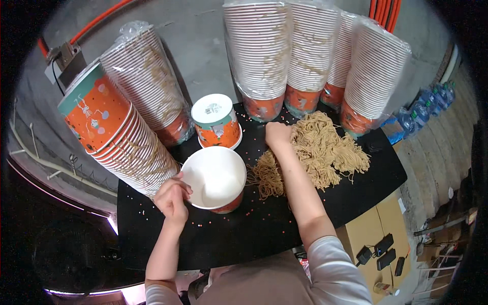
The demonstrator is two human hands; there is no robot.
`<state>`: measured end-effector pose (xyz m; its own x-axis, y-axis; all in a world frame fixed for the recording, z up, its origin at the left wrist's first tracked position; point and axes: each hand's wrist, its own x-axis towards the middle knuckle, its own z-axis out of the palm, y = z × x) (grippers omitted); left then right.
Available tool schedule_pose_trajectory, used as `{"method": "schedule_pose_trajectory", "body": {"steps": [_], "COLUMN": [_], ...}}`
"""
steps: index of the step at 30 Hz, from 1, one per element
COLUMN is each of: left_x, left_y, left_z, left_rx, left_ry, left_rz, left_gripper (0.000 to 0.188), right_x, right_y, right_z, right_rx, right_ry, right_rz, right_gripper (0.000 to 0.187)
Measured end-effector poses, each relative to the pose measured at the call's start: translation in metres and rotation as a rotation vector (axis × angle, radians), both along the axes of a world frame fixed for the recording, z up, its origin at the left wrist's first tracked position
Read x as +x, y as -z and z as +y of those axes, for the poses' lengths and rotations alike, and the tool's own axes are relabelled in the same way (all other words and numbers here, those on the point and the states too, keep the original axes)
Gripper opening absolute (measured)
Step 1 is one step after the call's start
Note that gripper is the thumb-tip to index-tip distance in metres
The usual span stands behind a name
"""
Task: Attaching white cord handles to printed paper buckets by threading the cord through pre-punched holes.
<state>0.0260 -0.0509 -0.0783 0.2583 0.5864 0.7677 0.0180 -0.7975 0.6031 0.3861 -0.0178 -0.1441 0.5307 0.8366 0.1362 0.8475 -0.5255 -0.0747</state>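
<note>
A white-lined paper bucket (215, 175) stands mouth up in front of me on the black table (203, 244). At its left rim is my left hand (173, 199), fingers curled in; what they may grip is too small to make out. My right hand (278, 135) is closed in a fist at the left edge of a heap of tan twine (320, 150), its fingertips hidden. A smaller twine bundle (268, 175) lies beside my right forearm. Behind the open bucket, an orange and green paper bucket (217, 122) sits upside down, its white base upward.
On the left lean a tall nested bucket stack (129, 147) and a plastic-wrapped stack (147, 81). Several wrapped stacks (258, 51) line the table's back edge. Small pale and pink bits dot the tabletop. Water bottles (424, 109) and a cardboard box (373, 229) with black devices are at right.
</note>
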Motion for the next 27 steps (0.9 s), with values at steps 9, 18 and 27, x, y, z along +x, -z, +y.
{"method": "schedule_pose_trajectory", "body": {"steps": [9, 18, 27], "left_x": [0.026, 0.036, 0.037], "left_y": [-0.102, -0.103, -0.109], "left_z": [0.003, 0.000, -0.022], "left_rx": [-0.717, -0.755, -0.689], "left_ry": [0.423, 0.552, 0.568], "left_rz": [-0.278, -0.131, 0.020], "left_gripper": [0.042, 0.016, 0.041], "right_x": [0.023, 0.022, -0.129], "right_y": [0.019, -0.055, -0.197], "right_z": [0.010, -0.011, -0.136], "right_rx": [-0.236, 0.502, 0.608], "right_ry": [-0.134, -0.408, -0.963], "right_rz": [0.122, 0.994, 0.723], "right_gripper": [0.024, 0.014, 0.007]}}
